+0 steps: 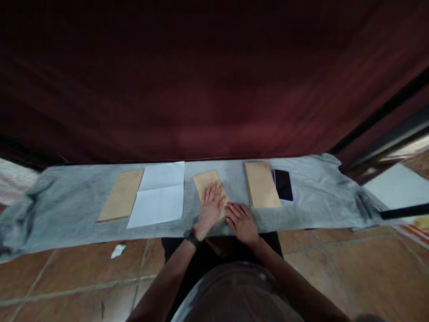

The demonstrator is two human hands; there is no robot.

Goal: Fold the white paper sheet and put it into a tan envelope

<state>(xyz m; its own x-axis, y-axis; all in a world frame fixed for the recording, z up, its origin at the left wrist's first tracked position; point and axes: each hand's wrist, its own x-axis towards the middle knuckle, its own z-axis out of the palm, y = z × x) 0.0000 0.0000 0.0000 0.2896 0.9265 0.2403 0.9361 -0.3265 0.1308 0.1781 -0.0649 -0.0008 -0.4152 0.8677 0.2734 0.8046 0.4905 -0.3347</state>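
Observation:
A tan paper envelope or folded sheet [205, 178] lies at a slant on the grey cloth in front of me. My left hand [211, 206] rests flat on its middle with the fingers stretched out. At its lower right edge my right hand [241, 222] lies palm down, fingers extended, the tips touching the paper. To the left is a white sheet [161, 202] with a crease across it, partly over or against a tan stack [121, 194]. A thicker tan stack [263, 184] sits to the right of my hands.
A dark-screened phone [283, 184] lies beside the right stack. The grey cloth [318, 192] covers a narrow bench against a dark red surface [208, 89]. A scrap of white paper [118, 251] is on the tiled floor [83, 268]. A white panel [400, 188] stands at far right.

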